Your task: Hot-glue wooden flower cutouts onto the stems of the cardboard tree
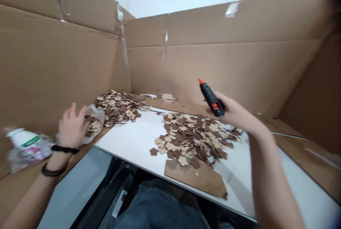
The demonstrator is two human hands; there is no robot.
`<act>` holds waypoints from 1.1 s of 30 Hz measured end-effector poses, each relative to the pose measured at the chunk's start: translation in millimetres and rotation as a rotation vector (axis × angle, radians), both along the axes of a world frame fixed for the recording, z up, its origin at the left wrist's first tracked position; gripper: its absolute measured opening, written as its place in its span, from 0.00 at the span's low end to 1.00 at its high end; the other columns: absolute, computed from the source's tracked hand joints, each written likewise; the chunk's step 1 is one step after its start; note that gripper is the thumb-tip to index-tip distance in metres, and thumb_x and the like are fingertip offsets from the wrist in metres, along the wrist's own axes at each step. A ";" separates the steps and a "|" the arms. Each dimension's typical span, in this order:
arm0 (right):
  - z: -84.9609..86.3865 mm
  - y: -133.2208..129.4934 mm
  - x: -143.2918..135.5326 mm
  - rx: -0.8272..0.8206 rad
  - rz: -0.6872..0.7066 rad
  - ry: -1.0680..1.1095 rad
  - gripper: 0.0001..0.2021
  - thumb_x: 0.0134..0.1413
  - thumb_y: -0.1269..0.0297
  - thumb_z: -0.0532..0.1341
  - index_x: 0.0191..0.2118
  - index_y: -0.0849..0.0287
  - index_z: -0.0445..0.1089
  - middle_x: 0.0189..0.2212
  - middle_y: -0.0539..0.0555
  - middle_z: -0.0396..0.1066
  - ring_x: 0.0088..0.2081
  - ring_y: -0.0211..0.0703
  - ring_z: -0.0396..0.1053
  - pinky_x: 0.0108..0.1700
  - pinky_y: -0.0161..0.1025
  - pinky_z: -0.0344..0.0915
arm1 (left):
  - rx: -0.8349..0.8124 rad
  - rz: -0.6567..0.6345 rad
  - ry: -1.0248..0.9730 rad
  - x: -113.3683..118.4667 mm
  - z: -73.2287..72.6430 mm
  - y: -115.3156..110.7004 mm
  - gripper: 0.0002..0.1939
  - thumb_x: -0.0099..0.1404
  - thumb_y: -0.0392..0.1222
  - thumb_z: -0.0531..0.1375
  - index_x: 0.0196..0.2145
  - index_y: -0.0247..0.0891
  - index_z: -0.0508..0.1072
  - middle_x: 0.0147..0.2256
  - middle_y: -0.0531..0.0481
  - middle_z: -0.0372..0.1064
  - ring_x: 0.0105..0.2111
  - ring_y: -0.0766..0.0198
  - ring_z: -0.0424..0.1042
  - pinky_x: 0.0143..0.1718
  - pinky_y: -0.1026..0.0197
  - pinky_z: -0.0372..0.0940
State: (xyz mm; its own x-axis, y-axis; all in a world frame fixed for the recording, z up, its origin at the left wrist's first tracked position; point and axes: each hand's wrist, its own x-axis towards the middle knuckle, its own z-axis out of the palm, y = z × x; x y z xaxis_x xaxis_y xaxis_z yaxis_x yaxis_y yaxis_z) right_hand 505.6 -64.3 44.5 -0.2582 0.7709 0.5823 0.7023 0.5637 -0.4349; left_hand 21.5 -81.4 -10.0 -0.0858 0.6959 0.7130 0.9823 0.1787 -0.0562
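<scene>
My right hand (233, 110) is wrapped round a black hot glue gun (210, 97) with an orange nozzle, held up above the table and tilted up to the left. Below it lies a heap of brown and cream flower-shaped cutouts (183, 133), mixed with thin dark strips. At the left, my left hand (71, 126) has its fingers spread, slightly blurred, beside a clear plastic bag (99, 115) with more flower cutouts in it. I see nothing in its fingers; whether it touches the bag I cannot tell.
A second pile of cutouts (119, 106) lies in the back left corner. A cardboard piece (197, 179) rests at the front edge of the white board (133, 133). A white bottle (23, 138) in plastic wrap lies far left. Tall cardboard walls (226, 65) surround the work area.
</scene>
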 end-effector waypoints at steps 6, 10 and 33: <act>15.3 -21.1 21.2 0.065 -0.152 0.146 0.13 0.49 0.63 0.61 0.42 0.55 0.63 0.34 0.51 0.64 0.33 0.40 0.62 0.36 0.38 0.60 | -0.020 -0.845 -0.092 122.7 -18.3 26.8 0.11 0.67 0.46 0.54 0.36 0.37 0.71 0.43 0.45 0.72 0.46 0.56 0.68 0.50 0.53 0.61; 15.3 -21.9 37.9 0.153 -0.192 0.349 0.15 0.50 0.60 0.63 0.44 0.53 0.64 0.34 0.52 0.65 0.33 0.41 0.65 0.36 0.41 0.63 | -0.501 -1.243 -0.098 217.8 -59.5 58.8 0.10 0.68 0.43 0.53 0.36 0.37 0.72 0.37 0.47 0.73 0.39 0.61 0.70 0.43 0.60 0.62; 18.5 -22.2 37.3 0.113 -0.027 0.657 0.17 0.51 0.47 0.61 0.33 0.58 0.67 0.24 0.50 0.68 0.19 0.31 0.56 0.22 0.34 0.53 | -0.198 -1.452 -0.329 311.8 42.4 98.3 0.07 0.60 0.44 0.62 0.33 0.41 0.79 0.24 0.52 0.64 0.29 0.65 0.61 0.30 0.64 0.56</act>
State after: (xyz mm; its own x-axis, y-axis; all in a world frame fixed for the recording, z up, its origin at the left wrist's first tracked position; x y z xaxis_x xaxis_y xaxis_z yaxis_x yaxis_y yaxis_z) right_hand 542.8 -86.5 63.0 0.1960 0.6975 0.6893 0.3262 0.6166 -0.7166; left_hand 333.2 16.9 32.3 0.6110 0.3941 0.6866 0.2666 -0.9191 0.2903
